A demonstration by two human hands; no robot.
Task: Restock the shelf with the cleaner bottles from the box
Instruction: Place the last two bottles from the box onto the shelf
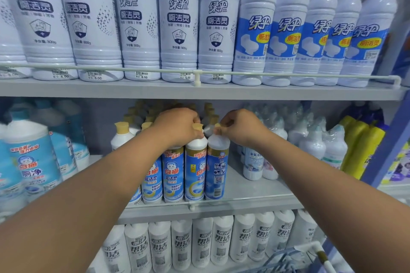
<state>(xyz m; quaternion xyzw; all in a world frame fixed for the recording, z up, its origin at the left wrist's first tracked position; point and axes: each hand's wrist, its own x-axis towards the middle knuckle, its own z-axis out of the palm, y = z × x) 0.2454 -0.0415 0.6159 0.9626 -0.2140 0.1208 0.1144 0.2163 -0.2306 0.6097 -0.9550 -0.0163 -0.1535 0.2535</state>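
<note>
three shelves [199,93] show; the top one carries five plain white bottles [178,29] in full view and five blue-banded bottles [255,35]; four blue-labelled cleaner bottles [173,175] front the middle row; two hands [177,126] reach in

grey metal shelves [199,91] | white front rail [244,74] | blue upright [390,139] at right | grey back wall [104,122]
</note>
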